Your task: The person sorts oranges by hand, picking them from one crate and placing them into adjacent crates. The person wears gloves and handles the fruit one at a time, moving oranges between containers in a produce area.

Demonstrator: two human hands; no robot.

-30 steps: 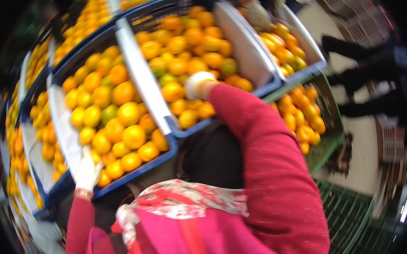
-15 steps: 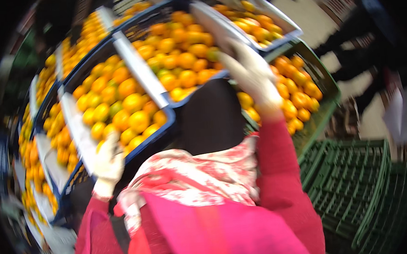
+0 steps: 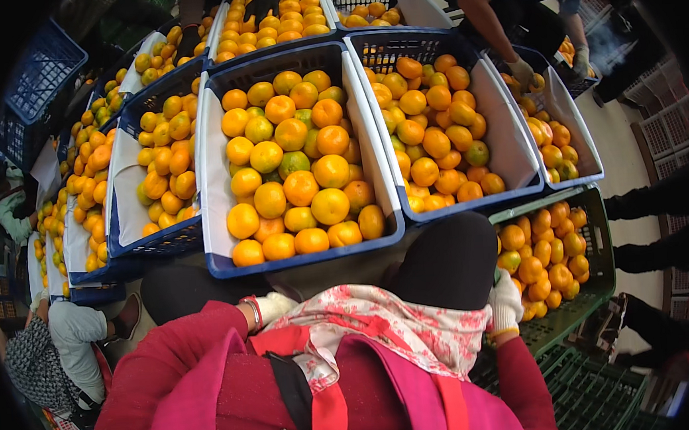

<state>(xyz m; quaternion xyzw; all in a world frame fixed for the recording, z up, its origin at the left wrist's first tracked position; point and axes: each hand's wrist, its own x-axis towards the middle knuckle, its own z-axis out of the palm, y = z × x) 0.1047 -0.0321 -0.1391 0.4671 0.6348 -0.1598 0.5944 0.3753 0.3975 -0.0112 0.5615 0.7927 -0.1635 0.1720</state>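
My right hand (image 3: 505,304), in a white glove, is low beside my right knee, its fingers curled at the left edge of a green crate (image 3: 600,237) holding orange mandarins (image 3: 551,256). My left hand (image 3: 274,306), also gloved, with a bracelet at the wrist, rests low by my lap; its fingers are hidden by the floral apron (image 3: 383,316). Right in front of my knees stands a blue crate (image 3: 308,259) lined with white sheets and filled with orange and greenish mandarins (image 3: 300,188). Neither hand touches that fruit.
More blue crates of mandarins stand left, right (image 3: 531,194) and behind. Across from me, a person's gloved hand (image 3: 521,72) reaches into a crate, and a dark-gloved hand (image 3: 263,3) touches fruit farther back. Stacked green crates (image 3: 596,389) stand lower right; a seated person (image 3: 74,346) is left.
My view has swung round to face the crate squarely. Both hands have drawn back from over the fruit, the left to my lap, the right down to the green crate's edge.
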